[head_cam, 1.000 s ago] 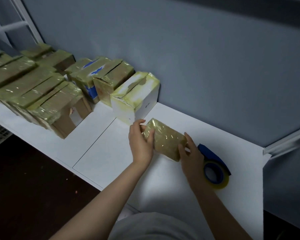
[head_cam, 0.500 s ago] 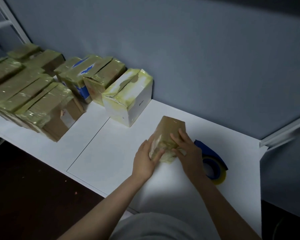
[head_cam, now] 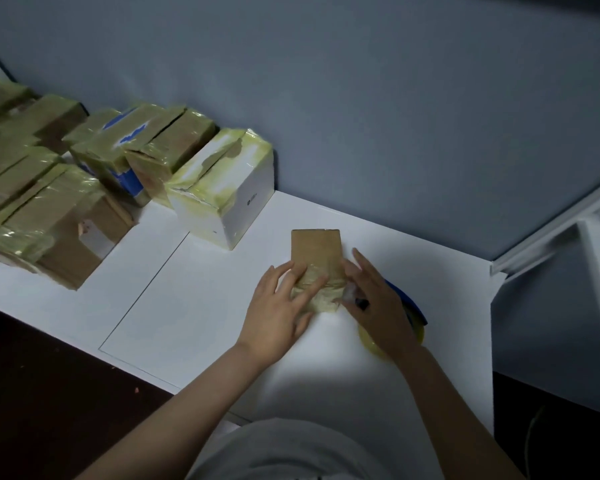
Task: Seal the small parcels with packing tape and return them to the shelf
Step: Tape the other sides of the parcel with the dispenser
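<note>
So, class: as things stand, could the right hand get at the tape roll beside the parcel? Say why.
Probably yes. The tape roll lies on the shelf just under the right hand and wrist, with nothing seen between them. That hand rests against the parcel, so it would have to leave it first.

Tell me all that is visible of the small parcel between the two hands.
The small parcel is a brown rectangular cardboard box on the white shelf, with its long side pointing towards the wall. Its far half is bare cardboard. The near end is wrapped in wrinkled, yellowish clear tape. The left hand presses its fingers on the taped end, and the right hand touches the parcel's right edge.
</note>
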